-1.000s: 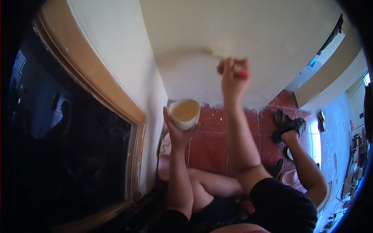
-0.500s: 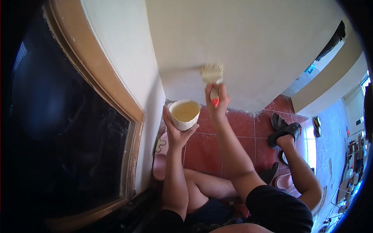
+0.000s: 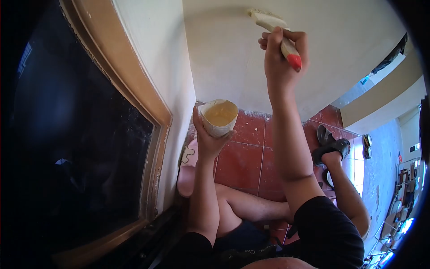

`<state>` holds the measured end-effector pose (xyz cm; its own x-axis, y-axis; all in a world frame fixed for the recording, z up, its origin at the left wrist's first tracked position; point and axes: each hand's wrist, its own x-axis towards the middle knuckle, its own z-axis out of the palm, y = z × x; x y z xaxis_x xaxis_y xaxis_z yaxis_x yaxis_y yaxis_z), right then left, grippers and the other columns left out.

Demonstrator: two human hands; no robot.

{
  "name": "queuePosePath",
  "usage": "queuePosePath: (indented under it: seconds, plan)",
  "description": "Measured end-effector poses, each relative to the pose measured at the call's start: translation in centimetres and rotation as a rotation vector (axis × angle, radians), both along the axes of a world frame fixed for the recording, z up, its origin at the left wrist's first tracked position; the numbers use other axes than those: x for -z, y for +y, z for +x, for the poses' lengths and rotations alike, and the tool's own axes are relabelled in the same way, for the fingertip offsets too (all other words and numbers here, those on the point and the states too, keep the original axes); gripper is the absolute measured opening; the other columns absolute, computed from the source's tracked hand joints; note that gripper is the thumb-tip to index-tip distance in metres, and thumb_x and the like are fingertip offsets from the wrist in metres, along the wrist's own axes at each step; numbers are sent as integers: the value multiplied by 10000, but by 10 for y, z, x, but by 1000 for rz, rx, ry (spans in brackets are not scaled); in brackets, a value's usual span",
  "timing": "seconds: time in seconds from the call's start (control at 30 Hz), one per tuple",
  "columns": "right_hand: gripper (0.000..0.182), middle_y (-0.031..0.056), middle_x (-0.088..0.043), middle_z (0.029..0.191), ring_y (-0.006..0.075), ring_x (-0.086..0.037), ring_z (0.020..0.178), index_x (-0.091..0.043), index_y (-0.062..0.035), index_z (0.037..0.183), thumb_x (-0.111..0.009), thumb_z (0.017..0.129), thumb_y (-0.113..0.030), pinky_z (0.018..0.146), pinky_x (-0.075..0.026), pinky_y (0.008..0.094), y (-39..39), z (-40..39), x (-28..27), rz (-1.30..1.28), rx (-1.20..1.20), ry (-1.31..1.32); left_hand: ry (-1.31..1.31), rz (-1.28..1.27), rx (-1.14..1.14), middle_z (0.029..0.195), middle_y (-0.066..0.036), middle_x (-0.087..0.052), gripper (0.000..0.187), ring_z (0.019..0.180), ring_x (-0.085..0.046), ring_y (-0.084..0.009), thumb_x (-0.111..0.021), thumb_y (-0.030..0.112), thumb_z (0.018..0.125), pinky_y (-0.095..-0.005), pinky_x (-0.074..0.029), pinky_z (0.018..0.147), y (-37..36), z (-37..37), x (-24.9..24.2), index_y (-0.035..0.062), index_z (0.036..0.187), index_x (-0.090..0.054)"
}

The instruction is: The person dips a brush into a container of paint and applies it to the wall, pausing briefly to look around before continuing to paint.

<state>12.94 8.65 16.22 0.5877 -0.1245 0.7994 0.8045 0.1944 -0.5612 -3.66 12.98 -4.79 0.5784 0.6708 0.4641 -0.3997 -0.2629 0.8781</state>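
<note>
A white cup (image 3: 220,117) holding pale yellowish liquid rests in my left hand (image 3: 209,140), its fingers and thumb spread around the cup's sides. In my right hand (image 3: 286,56) is a wide paintbrush (image 3: 268,20) with pale bristles and a red-tipped handle, gripped between thumb and fingers. The bristles are up at the cream wall (image 3: 237,58), above and to the right of the cup; whether they touch it I cannot tell.
A wooden frame (image 3: 130,85) with dark glass stands at the left. Red tiles (image 3: 239,163) cover the floor. Pink slippers (image 3: 187,175) lie by the left wall. At the right are a foot in a dark clog (image 3: 332,150) and a wall opening (image 3: 358,89).
My right hand has moved up and slightly right along the wall with the brush, which now tilts to the left. The cup in my left hand appears slightly higher and further right.
</note>
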Motion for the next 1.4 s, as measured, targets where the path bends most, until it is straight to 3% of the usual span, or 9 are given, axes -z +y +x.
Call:
queuePosePath:
  seconds: [0.13, 0.2, 0.4, 0.67, 0.93, 1.13, 1.2, 1.3, 1.4]
  plan:
    - [139, 98, -686, 699, 135, -677, 617, -549, -13, 869, -658, 918, -85, 567, -528, 260, -18, 8, 45, -286, 207, -196, 6, 10, -7, 1390, -224, -406, 1273, 1259, -507, -333, -910, 221, 669, -459, -461, 1036, -4, 1, 1, 93, 1525, 24]
    - [169, 130, -640, 662, 236, -683, 572, -575, -34, 872, -728, 834, -92, 544, -517, 308, -29, -4, 75, -373, 220, -146, -13, 24, -22, 1361, -226, -412, 1268, 1235, -526, -334, -911, 209, 662, -460, -477, 1012, -1, 3, 0, 69, 1518, 14]
    - [221, 147, -660, 755, 288, -689, 620, -569, -44, 990, -720, 837, -94, 545, -539, 363, -78, -11, 119, -545, 139, 46, -23, 44, -21, 1353, -236, -421, 1256, 1231, -535, -347, -906, 178, 667, -473, -483, 1010, 1, -1, -1, 60, 1513, 15]
    - [266, 136, -654, 1084, 295, -684, 907, -599, -27, 1076, -687, 827, -60, 717, -571, 379, -91, -5, -12, -873, 198, -765, -6, -12, -20, 1353, -256, -425, 1277, 1220, -549, -352, -914, 254, 666, -466, -503, 993, 2, 5, 3, 55, 1514, 19]
    - [161, 185, -611, 1053, 329, -649, 1022, -580, 0, 895, -639, 805, -120, 824, -584, 379, -51, 24, 31, -1132, 244, -1161, -1, -9, -102, 1332, -249, -464, 1260, 1205, -559, -342, -900, 152, 663, -463, -499, 996, 4, -4, -9, 43, 1518, 18]
    - [113, 162, -637, 1047, 301, -661, 982, -592, -22, 910, -608, 834, -104, 799, -577, 384, -54, 8, 68, -1240, -54, -979, 11, 36, -77, 1376, -217, -456, 1257, 1260, -518, -309, -887, 112, 681, -460, -458, 1039, 7, -12, -2, 120, 1536, 34]
    - [136, 122, -661, 1017, 305, -664, 950, -588, -67, 953, -613, 823, -95, 796, -555, 420, -48, 16, 55, -1651, -183, -605, 11, 31, -93, 1369, -220, -459, 1258, 1266, -512, -313, -892, 125, 678, -460, -448, 1050, 7, -8, 3, 115, 1535, 29]
    - [146, 149, -668, 792, 355, -663, 739, -634, -119, 1000, -594, 860, -117, 675, -536, 457, -35, 44, 13, -1507, -70, -565, -15, 79, -95, 1356, -281, -431, 1264, 1226, -541, -362, -905, 186, 668, -462, -503, 989, 7, -4, 1, 32, 1514, 21]
    - [105, 145, -666, 815, 352, -672, 806, -574, -96, 973, -556, 905, -174, 713, -538, 483, -37, 34, -33, -1552, -23, -577, -28, -33, -35, 1349, -278, -435, 1272, 1226, -541, -362, -906, 197, 667, -464, -507, 989, 3, -5, -8, 37, 1513, 29]
